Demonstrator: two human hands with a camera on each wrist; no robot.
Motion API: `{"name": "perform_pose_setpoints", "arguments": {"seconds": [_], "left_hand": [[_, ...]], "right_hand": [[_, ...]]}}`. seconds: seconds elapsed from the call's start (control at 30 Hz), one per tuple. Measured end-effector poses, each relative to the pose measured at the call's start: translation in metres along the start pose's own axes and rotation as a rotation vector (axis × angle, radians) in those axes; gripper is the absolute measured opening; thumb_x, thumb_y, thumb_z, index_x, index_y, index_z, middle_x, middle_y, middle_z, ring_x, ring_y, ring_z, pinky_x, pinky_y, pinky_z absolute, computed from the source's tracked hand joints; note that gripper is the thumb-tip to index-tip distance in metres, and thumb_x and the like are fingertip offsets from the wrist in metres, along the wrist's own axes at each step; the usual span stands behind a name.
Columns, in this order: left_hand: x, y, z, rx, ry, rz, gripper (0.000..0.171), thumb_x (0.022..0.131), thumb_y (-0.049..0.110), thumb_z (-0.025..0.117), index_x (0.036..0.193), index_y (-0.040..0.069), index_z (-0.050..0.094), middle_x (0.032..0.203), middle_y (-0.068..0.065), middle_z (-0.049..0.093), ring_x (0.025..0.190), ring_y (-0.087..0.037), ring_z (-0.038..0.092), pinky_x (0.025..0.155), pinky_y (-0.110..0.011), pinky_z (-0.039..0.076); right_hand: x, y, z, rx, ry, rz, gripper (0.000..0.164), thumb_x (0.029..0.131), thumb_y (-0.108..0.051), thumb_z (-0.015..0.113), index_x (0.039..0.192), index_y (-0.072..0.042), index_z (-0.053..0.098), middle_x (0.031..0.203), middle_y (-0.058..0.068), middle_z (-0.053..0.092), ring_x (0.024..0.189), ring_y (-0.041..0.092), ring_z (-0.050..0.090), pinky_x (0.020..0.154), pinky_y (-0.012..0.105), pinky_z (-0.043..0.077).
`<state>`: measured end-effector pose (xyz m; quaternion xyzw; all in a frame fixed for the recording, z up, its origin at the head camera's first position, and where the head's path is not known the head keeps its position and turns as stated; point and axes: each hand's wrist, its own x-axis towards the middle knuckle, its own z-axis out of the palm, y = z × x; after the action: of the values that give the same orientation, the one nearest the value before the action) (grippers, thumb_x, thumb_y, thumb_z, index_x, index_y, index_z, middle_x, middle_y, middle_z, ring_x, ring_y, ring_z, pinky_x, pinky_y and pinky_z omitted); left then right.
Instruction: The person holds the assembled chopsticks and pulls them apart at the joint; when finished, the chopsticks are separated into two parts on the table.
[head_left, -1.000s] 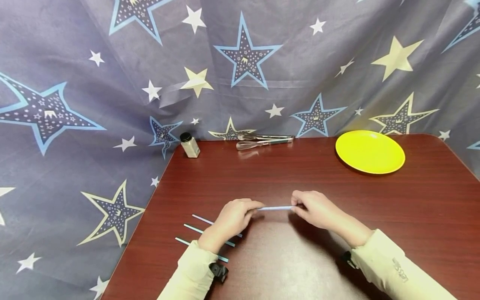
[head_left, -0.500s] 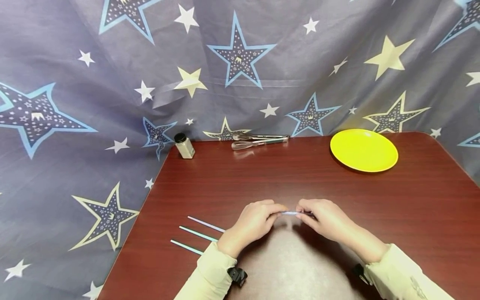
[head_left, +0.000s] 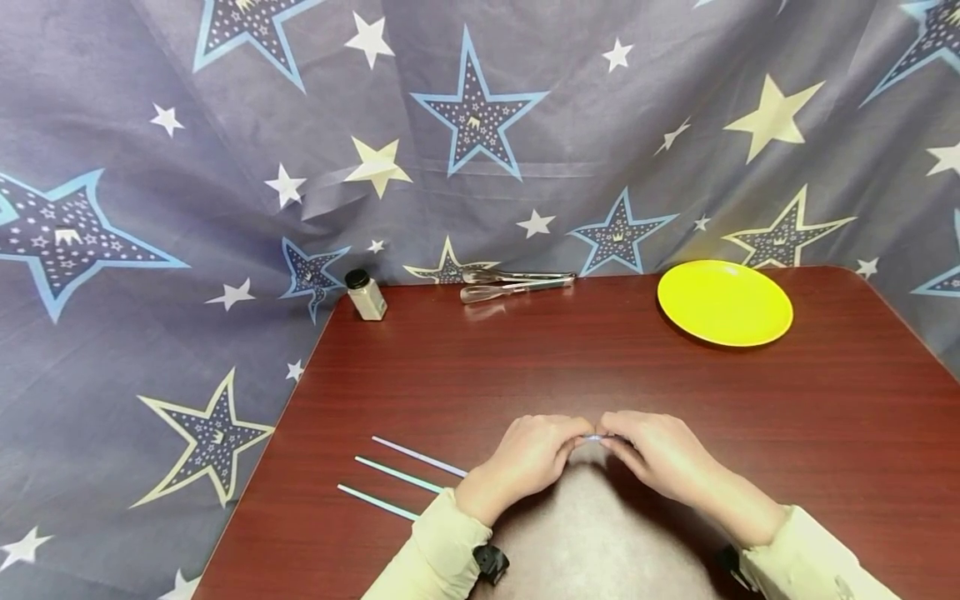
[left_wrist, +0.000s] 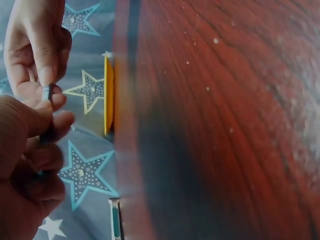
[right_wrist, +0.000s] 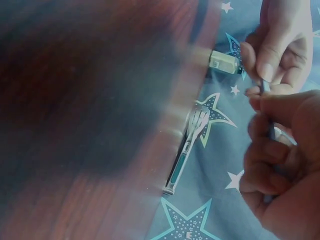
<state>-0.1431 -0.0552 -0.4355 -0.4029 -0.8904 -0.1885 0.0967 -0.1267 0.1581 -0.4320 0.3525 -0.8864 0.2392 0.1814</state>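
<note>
Both hands meet over the middle of the table, pinching one thin pale-blue straw (head_left: 592, 437) between thumbs and fingers. My left hand (head_left: 528, 457) grips it from the left and my right hand (head_left: 667, 457) from the right, fingertips close together. Only a short bit of the straw shows between them; in the right wrist view, part of it runs along inside the curled fingers of the right hand (right_wrist: 280, 160). Left of the left forearm lie a lilac straw (head_left: 420, 457), a green straw (head_left: 397, 474) and a teal straw (head_left: 375, 502), side by side, their right ends hidden by the arm.
At the back left of the brown table (head_left: 525, 358) stands a small jar with a black lid (head_left: 367, 300). Metal tongs (head_left: 517, 288) lie along the back edge. A yellow plate (head_left: 723, 304) sits at the back right. A star-patterned cloth (head_left: 337, 108) hangs behind.
The hands have come together along the held straw, so its visible part has shortened from a long length to a small bit. The left hand moved right, uncovering more of the lying straws' left parts.
</note>
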Motion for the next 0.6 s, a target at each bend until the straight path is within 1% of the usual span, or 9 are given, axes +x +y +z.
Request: {"name": "perform_pose_setpoints", "arguments": {"seconds": [0.1, 0.2, 0.37, 0.43, 0.5, 0.6], "left_hand": [[0.0, -0.001, 0.001, -0.035, 0.038, 0.012, 0.016, 0.095, 0.018, 0.061, 0.106, 0.023, 0.072, 0.099, 0.011, 0.071, 0.083, -0.007, 0.067, 0.066, -0.028, 0.052], [0.0, -0.003, 0.002, -0.065, 0.049, 0.019, 0.016, 0.096, 0.019, 0.06, 0.106, 0.021, 0.072, 0.101, 0.01, 0.071, 0.085, -0.006, 0.067, 0.069, -0.028, 0.052], [0.001, -0.007, 0.004, -0.086, 0.043, 0.041, 0.016, 0.097, 0.019, 0.059, 0.107, 0.02, 0.071, 0.101, 0.009, 0.071, 0.084, -0.006, 0.066, 0.069, -0.028, 0.052], [0.002, -0.01, 0.003, -0.075, 0.054, 0.055, 0.018, 0.097, 0.017, 0.059, 0.109, 0.02, 0.071, 0.101, 0.009, 0.072, 0.085, -0.007, 0.067, 0.07, -0.028, 0.053], [0.0, -0.015, 0.001, -0.08, 0.09, 0.042, 0.018, 0.095, 0.015, 0.061, 0.109, 0.018, 0.072, 0.101, 0.007, 0.072, 0.087, -0.008, 0.068, 0.072, -0.028, 0.053], [-0.003, -0.023, -0.005, -0.089, 0.15, -0.005, 0.017, 0.092, 0.011, 0.065, 0.106, 0.017, 0.073, 0.1, 0.007, 0.073, 0.087, -0.008, 0.069, 0.073, -0.03, 0.053]], "right_hand": [[-0.002, 0.0, 0.001, -0.02, 0.038, -0.012, 0.028, 0.083, -0.012, 0.073, 0.077, -0.023, 0.049, 0.068, -0.017, 0.038, 0.056, -0.001, 0.034, 0.049, 0.019, 0.033], [-0.002, 0.0, 0.001, -0.03, 0.063, -0.02, 0.027, 0.083, -0.013, 0.073, 0.077, -0.023, 0.048, 0.068, -0.016, 0.038, 0.055, -0.002, 0.033, 0.047, 0.019, 0.031], [-0.001, 0.003, 0.0, -0.014, 0.058, -0.034, 0.024, 0.084, -0.013, 0.073, 0.079, -0.023, 0.052, 0.069, -0.017, 0.04, 0.055, -0.003, 0.035, 0.048, 0.019, 0.033], [-0.001, 0.006, -0.001, -0.022, 0.054, -0.036, 0.022, 0.084, -0.014, 0.072, 0.08, -0.024, 0.053, 0.069, -0.017, 0.041, 0.056, -0.002, 0.035, 0.048, 0.02, 0.033], [-0.002, 0.01, -0.003, -0.032, 0.057, -0.03, 0.021, 0.084, -0.013, 0.073, 0.081, -0.024, 0.055, 0.07, -0.018, 0.045, 0.056, -0.003, 0.036, 0.048, 0.021, 0.035], [-0.003, 0.016, -0.007, -0.047, 0.057, -0.004, 0.02, 0.083, -0.013, 0.074, 0.082, -0.024, 0.058, 0.073, -0.019, 0.051, 0.057, -0.003, 0.041, 0.05, 0.023, 0.039]]}}
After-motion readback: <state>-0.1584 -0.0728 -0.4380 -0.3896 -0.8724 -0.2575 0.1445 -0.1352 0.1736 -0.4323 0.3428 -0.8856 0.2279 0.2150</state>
